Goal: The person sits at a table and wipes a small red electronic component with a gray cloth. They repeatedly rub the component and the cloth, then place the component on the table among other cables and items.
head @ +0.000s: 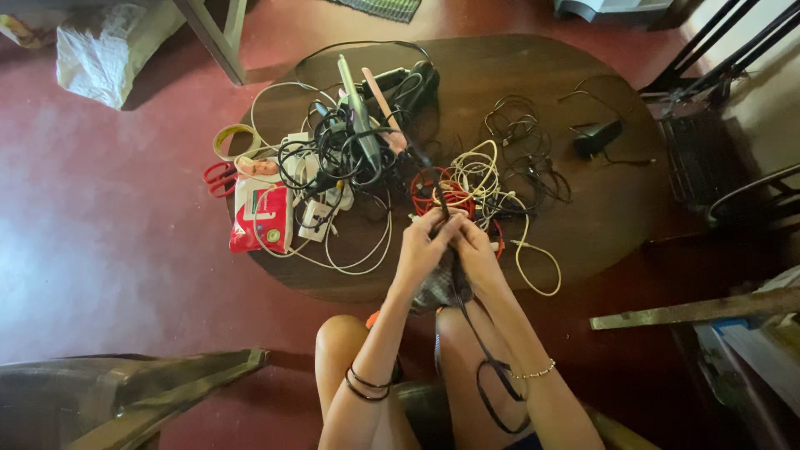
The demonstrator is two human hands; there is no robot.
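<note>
Fingers (433,227) of both hands pinching thin black cable (487,367), long, looped, dangling over knees

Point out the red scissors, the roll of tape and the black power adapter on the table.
red scissors (219,178): head view, on the red handles at the table's left edge.
roll of tape (235,140): head view, on the ring's yellowish band.
black power adapter (597,137): head view, on its black body.

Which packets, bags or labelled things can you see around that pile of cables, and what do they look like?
Soft packet: left edge of the round table, beside the cable tangle; flat, rectangular, red and white with a small green mark.
Plastic bag: on the red floor, upper left; crumpled, whitish.
No screens or signs in view.
</note>
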